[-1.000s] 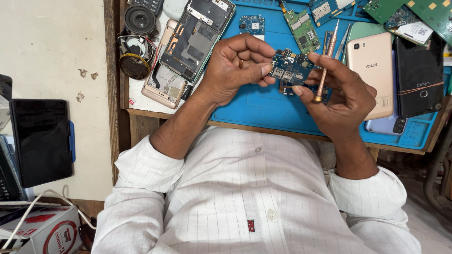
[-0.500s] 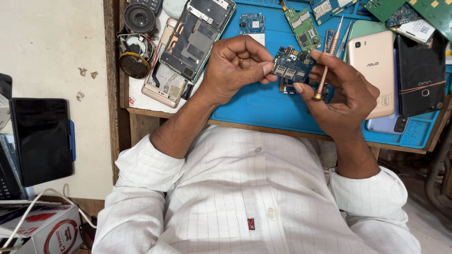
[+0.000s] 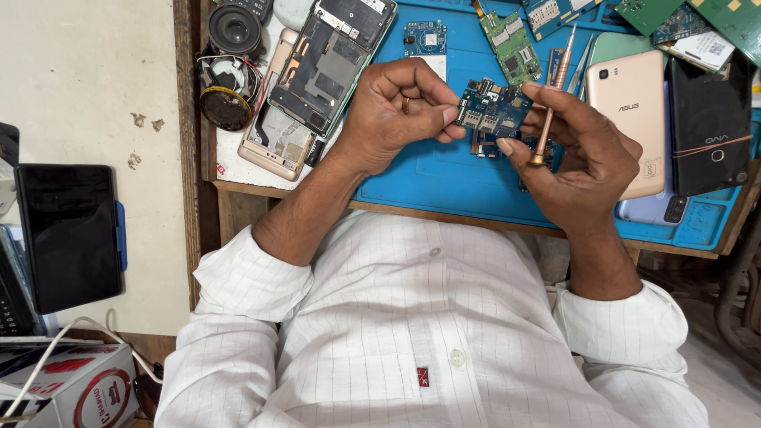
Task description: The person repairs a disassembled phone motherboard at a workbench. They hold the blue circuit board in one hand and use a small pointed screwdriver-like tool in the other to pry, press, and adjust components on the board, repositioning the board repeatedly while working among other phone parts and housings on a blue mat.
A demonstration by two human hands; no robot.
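Circuit board (image 3: pixel 493 111) raised slightly | left hand (image 3: pixel 396 111) grip pinches it | right hand (image 3: pixel 583 162) grip clasps screwdriver (image 3: pixel 551 91) | phones crowd blue mat (image 3: pixel 444 178)

Bare blue mat (image 3: pixel 444 178) below hands; phones (image 3: pixel 634 103) crowd right, opened phone (image 3: pixel 329 59) left.

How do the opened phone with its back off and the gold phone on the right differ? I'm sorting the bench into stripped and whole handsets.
The opened phone with its back off shows dark inner parts and metal shields; the gold phone has its smooth back cover on. The opened phone lies slanted, on top of another gold handset at the mat's left edge; the gold phone lies nearly straight beside the right hand. Both lie screen side down.
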